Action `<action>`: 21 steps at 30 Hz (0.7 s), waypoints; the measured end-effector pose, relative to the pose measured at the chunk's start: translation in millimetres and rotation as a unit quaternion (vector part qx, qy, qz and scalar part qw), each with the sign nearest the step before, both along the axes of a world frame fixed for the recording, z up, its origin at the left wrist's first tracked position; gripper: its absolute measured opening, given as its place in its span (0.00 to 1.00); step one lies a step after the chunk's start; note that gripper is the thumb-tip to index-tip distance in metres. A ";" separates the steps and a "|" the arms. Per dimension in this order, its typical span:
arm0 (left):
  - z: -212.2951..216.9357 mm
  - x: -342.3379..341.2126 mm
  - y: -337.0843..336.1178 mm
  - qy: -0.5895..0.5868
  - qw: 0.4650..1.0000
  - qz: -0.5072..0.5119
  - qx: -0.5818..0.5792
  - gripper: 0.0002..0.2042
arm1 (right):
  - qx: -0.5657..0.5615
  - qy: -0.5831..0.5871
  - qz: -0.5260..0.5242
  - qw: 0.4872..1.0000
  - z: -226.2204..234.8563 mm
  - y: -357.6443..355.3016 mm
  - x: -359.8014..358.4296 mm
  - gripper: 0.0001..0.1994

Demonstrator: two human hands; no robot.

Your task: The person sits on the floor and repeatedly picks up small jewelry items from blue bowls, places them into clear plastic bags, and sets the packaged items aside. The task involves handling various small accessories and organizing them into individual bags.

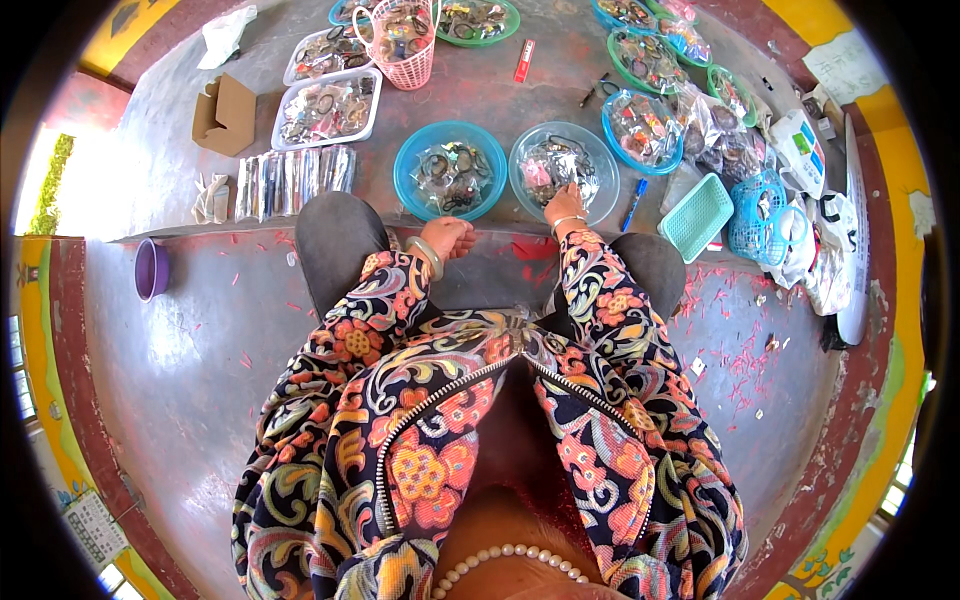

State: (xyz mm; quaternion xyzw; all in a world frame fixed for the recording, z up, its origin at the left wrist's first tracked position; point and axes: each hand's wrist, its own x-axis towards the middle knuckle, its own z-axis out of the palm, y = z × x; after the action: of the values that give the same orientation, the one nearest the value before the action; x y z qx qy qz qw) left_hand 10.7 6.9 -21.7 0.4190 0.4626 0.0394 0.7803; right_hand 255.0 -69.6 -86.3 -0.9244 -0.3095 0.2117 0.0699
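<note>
My left hand (447, 238) is closed, its fingers curled in front of the near rim of a blue plastic basin (403, 178). Whether anything small is inside that hand cannot be seen. My right hand (565, 204) reaches over the near rim of a clear bluish bowl (602, 192), fingers pinched together at its contents. Small dark bands and pieces in clear packets (560, 165) lie in this bowl, with a pink one at its left side. Similar dark bands and packets (450, 178) fill the blue basin. What the right fingertips grip is too small to make out.
Left of the basin stand a row of packed sleeves (296, 182), white trays (372, 110) and an open cardboard box (224, 115). A blue pen (636, 203), green basket (697, 218) and filled basins (641, 165) are at right. A purple bucket (152, 270) stands lower left.
</note>
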 end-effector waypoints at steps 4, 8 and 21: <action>-2.6 -0.4 0.3 0.001 1.000 -0.003 0.000 0.11 | 0.050 -0.031 -0.022 0.998 5.7 2.7 -4.0 0.20; -2.4 -0.2 1.1 0.002 1.000 -0.008 -0.001 0.11 | -0.087 -0.156 0.187 0.966 40.4 11.2 -6.0 0.20; 69.0 -16.8 42.0 -0.235 0.953 0.069 -0.180 0.23 | 0.183 -0.190 0.592 0.762 143.4 -24.6 -104.1 0.25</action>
State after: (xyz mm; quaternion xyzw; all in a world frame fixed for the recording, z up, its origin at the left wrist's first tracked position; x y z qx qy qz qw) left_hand -6.1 49.0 47.3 0.2175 0.2938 0.1068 0.9246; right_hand 150.9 -94.2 57.1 -0.5487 -0.8346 -0.0297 0.0384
